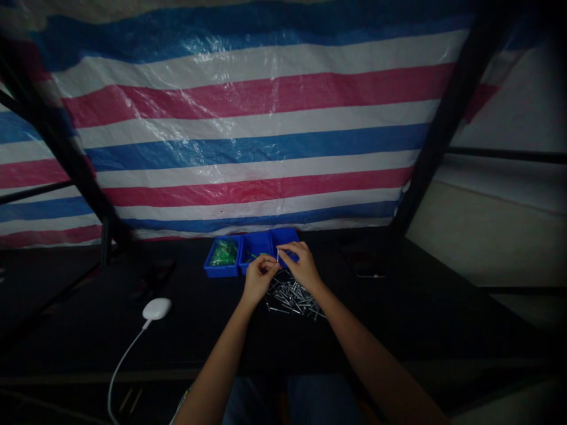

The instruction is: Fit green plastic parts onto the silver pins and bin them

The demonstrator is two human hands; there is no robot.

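Bare forearms (pixel 354 339) extend across the black bench (pixel 411 319) toward its far edge; left hand (pixel 258 277) and right hand (pixel 303 265) pinch one slim silvery metal fastener (pixel 277 254).

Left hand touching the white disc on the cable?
Apart. The head view shows it: black tabletop lies in a wide gap between the left hand and the white disc.

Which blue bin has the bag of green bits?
The leftmost blue bin: the bag fills most of it. The middle bin shows just loose green bits; the right bin, partly behind the right hand, shows no bag.
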